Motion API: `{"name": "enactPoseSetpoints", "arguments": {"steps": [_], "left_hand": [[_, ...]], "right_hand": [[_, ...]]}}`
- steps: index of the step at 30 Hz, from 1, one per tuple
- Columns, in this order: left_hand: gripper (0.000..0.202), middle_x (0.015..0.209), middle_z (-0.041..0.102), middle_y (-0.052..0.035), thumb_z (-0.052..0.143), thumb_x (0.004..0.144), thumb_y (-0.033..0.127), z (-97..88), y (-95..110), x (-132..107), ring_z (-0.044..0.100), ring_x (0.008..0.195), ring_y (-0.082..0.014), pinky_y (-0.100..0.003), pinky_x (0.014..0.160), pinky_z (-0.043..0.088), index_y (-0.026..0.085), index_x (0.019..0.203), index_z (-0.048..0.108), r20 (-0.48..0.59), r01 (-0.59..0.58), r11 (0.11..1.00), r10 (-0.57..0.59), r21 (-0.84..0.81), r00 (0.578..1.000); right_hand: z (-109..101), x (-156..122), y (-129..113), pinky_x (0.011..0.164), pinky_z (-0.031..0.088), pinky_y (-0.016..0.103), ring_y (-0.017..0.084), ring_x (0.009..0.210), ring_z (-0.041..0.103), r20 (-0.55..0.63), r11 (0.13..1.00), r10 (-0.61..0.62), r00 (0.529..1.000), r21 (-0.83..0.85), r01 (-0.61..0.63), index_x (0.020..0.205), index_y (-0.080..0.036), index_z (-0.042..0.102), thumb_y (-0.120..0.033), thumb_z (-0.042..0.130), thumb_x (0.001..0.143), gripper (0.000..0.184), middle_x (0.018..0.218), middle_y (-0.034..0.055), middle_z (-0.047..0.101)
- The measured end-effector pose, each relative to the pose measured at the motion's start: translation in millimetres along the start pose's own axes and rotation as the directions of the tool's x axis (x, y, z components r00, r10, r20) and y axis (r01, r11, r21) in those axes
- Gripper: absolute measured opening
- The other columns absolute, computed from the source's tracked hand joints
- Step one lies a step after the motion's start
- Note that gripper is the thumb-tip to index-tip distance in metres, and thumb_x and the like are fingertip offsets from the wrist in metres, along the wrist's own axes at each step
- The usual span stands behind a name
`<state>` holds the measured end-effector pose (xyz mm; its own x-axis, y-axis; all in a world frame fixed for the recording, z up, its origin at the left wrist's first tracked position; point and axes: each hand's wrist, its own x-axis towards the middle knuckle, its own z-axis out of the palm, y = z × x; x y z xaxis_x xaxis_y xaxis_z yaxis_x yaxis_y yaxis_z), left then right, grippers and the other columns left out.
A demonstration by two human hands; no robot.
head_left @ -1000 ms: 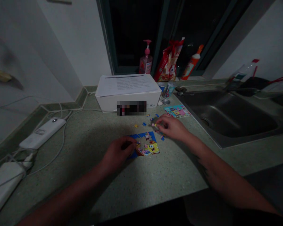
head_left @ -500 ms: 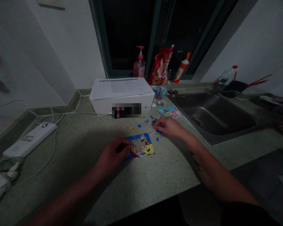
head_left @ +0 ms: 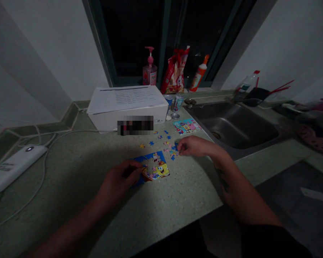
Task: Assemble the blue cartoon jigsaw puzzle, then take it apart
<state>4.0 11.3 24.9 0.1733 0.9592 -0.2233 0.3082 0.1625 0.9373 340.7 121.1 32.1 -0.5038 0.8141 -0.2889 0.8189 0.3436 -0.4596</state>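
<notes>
A partly assembled jigsaw puzzle (head_left: 163, 171) with a yellow cartoon figure and blue border lies on the counter, with a bare gap in its middle. Over its left side is my left hand (head_left: 121, 179), thumb and forefinger pinched together on what looks like a small puzzle piece; the hand hides that corner. My right hand (head_left: 193, 146) is right of the loose puzzle pieces (head_left: 173, 157), fingers curled and closed at the pile's edge. Whatever its fingertips hold is hidden. Several more pieces, among them a yellow one (head_left: 142, 146) and a blue one (head_left: 151, 143), lie scattered behind the puzzle.
A picture card (head_left: 187, 126) lies beside the metal sink (head_left: 247, 125) on the right. At the back stand a white box (head_left: 129, 107) with papers on top and cans (head_left: 178, 103). A pump bottle (head_left: 150, 71) is by the window. A power strip (head_left: 18, 166) and cables lie left.
The view has turned slightly right, so everything appears shifted left. My right hand has moved a little toward the near right side of the loose pieces. My left hand stays at the puzzle.
</notes>
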Motion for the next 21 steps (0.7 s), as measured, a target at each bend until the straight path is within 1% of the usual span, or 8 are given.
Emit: {"name": "enactPoseSetpoints", "arguments": {"steps": [3,7,9,11,14,18,20,21], "left_hand": [[0.029,0.092,0.079,-0.0107,0.071,0.086,0.045,0.8,-0.1,-0.6,0.071,0.082,-0.0256,-0.036,0.072,0.054,0.018,0.098,0.073,0.006,0.004,1.000,-0.003,-0.016,1.000],[0.030,0.092,0.079,-0.0108,0.071,0.085,0.045,1.2,-2.3,0.7,0.071,0.081,-0.0259,-0.038,0.072,0.054,0.018,0.098,0.073,0.010,0.026,1.000,-0.026,-0.015,1.000],[0.029,0.092,0.079,-0.0105,0.072,0.084,0.045,0.7,-3.9,1.7,0.072,0.081,-0.0259,-0.038,0.072,0.054,0.019,0.097,0.073,0.001,0.022,1.000,-0.022,-0.017,1.000],[0.028,0.092,0.079,-0.0096,0.073,0.083,0.044,0.0,-4.5,2.1,0.072,0.082,-0.0260,-0.038,0.073,0.055,0.020,0.096,0.074,-0.010,0.004,1.000,-0.004,-0.014,1.000],[0.027,0.092,0.080,-0.0094,0.072,0.083,0.043,-0.6,-2.7,1.5,0.072,0.083,-0.0265,-0.039,0.075,0.055,0.020,0.096,0.074,-0.007,-0.014,1.000,0.014,-0.005,1.000],[0.028,0.090,0.079,-0.0101,0.070,0.085,0.042,0.7,-0.4,0.7,0.070,0.079,-0.0246,-0.038,0.071,0.054,0.018,0.097,0.074,-0.001,0.008,1.000,-0.008,-0.013,1.000],[0.027,0.089,0.078,-0.0093,0.071,0.085,0.042,1.8,-1.0,1.2,0.070,0.077,-0.0235,-0.036,0.069,0.054,0.018,0.097,0.073,-0.005,0.008,1.000,-0.008,-0.029,1.000],[0.026,0.088,0.077,-0.0086,0.071,0.085,0.042,2.2,-1.5,1.5,0.070,0.077,-0.0231,-0.036,0.069,0.054,0.018,0.096,0.073,-0.007,0.002,0.999,-0.002,-0.032,1.000]], "right_hand": [[-0.1,-3.5,1.1,0.065,0.047,0.028,0.017,0.074,0.067,-0.002,1.000,-0.004,1.000,0.000,0.004,0.100,-0.019,0.078,-0.025,0.080,0.082,0.019,0.088,0.0031,0.076],[5.2,-2.2,-3.7,0.060,0.044,0.029,0.017,0.069,0.066,-0.015,0.999,0.029,0.999,-0.045,-0.029,0.093,-0.021,0.078,-0.029,0.082,0.079,0.017,0.081,0.0018,0.076],[8.2,-1.7,-6.1,0.058,0.043,0.030,0.018,0.066,0.065,-0.035,0.996,0.038,0.999,-0.084,-0.041,0.088,-0.023,0.077,-0.027,0.082,0.079,0.011,0.079,0.0018,0.076],[10.7,-2.0,-6.8,0.056,0.042,0.032,0.018,0.063,0.063,-0.056,0.994,0.012,0.998,-0.104,-0.018,0.084,-0.025,0.076,-0.023,0.079,0.080,0.005,0.076,0.0022,0.076],[11.8,-3.3,-5.1,0.053,0.040,0.032,0.017,0.059,0.060,-0.074,0.994,-0.040,0.996,-0.104,0.032,0.081,-0.026,0.074,-0.021,0.077,0.080,0.005,0.073,0.0021,0.075],[7.6,-4.2,-1.7,0.057,0.042,0.032,0.018,0.062,0.061,-0.055,0.999,-0.007,0.998,-0.032,0.005,0.079,-0.025,0.071,-0.019,0.074,0.078,0.006,0.073,0.0016,0.072],[5.8,-3.8,-1.9,0.060,0.043,0.032,0.018,0.064,0.061,-0.045,1.000,-0.006,0.999,0.018,0.007,0.080,-0.023,0.070,-0.023,0.073,0.080,0.003,0.073,0.0010,0.071],[5.9,-3.2,-3.4,0.061,0.044,0.031,0.017,0.064,0.061,-0.049,0.998,-0.018,0.999,0.052,0.020,0.081,-0.022,0.069,-0.026,0.072,0.082,0.004,0.073,0.0004,0.070]]}}
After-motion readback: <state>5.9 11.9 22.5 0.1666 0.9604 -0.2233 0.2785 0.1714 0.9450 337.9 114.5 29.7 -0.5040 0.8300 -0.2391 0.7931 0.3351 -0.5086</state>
